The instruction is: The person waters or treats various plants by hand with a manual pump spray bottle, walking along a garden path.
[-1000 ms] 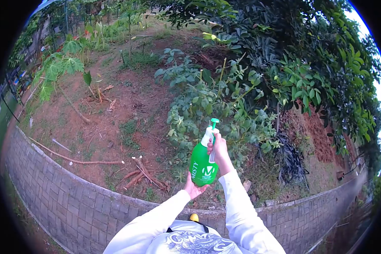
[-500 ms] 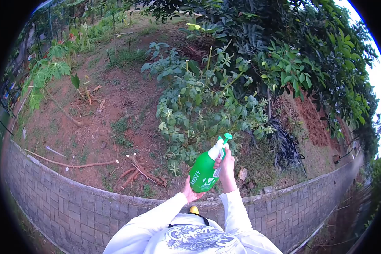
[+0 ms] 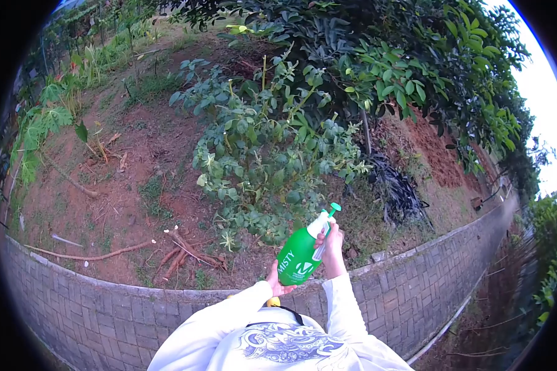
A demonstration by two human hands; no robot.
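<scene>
A green pump sprayer (image 3: 299, 256) with a white neck and a green plunger on top is tilted in front of me, its top leaning right. White lettering, "MISTY", runs along its side. My right hand (image 3: 332, 243) is closed around the handle just below the neck. Under the sprayer's base, my left hand (image 3: 277, 281) supports it, fingers partly hidden behind the bottle. Beyond the sprayer stands a leafy green bush (image 3: 260, 148), the nearest plant to it.
A brick-paved path (image 3: 105, 290) with a pale kerb curves across below. Cut roots (image 3: 189, 253) and a long stick (image 3: 99, 255) lie on the reddish soil. Dark dried fronds (image 3: 395, 193) are heaped right of the bush, and a leafy tree (image 3: 408, 80) overhangs there.
The view has turned to the right, so the bush and soil appear shifted left. Both hands keep their hold on the sprayer, which sits slightly lower in view.
</scene>
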